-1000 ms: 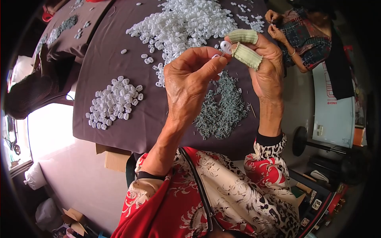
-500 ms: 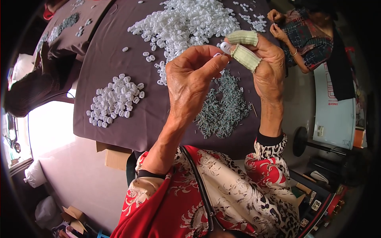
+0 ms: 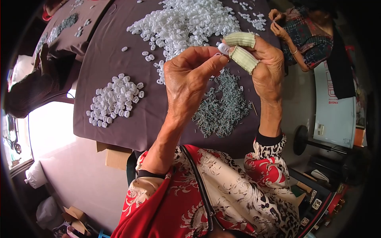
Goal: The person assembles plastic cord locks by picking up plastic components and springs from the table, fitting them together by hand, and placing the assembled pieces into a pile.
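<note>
White plastic piece pinched between both hands; a brown, probably cardboard, box sits under the table.

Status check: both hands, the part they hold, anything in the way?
Left hand and right hand both pinching one small white plastic piece. Held above grey pin pile. Nothing in the way.
</note>
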Motion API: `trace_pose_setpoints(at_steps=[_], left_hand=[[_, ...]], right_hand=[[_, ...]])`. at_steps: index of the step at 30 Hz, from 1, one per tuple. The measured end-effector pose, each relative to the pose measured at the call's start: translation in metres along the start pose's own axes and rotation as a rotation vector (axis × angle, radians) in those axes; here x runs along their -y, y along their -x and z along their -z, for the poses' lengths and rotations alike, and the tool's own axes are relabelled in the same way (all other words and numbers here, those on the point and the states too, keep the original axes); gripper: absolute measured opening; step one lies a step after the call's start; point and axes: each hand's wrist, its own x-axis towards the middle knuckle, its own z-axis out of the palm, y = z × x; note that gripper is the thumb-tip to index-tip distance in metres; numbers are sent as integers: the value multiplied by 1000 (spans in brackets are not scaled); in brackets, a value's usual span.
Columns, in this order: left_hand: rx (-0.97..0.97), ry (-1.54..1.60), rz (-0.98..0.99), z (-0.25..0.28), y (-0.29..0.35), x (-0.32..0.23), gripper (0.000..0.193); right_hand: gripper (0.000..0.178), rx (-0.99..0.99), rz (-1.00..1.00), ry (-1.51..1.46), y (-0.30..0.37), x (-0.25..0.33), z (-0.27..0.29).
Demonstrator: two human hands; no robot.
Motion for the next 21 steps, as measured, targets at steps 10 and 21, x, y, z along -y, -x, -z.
trace_pose_setpoints(at_steps=[10,21], left_hand=[[-8,27,-21,-1,-1,5,22],[54,80,69,2,-5,4,21]], right_hand=[[17,17,37,57,3,-4,3],[18,9,-6,69,2,-7,6]])
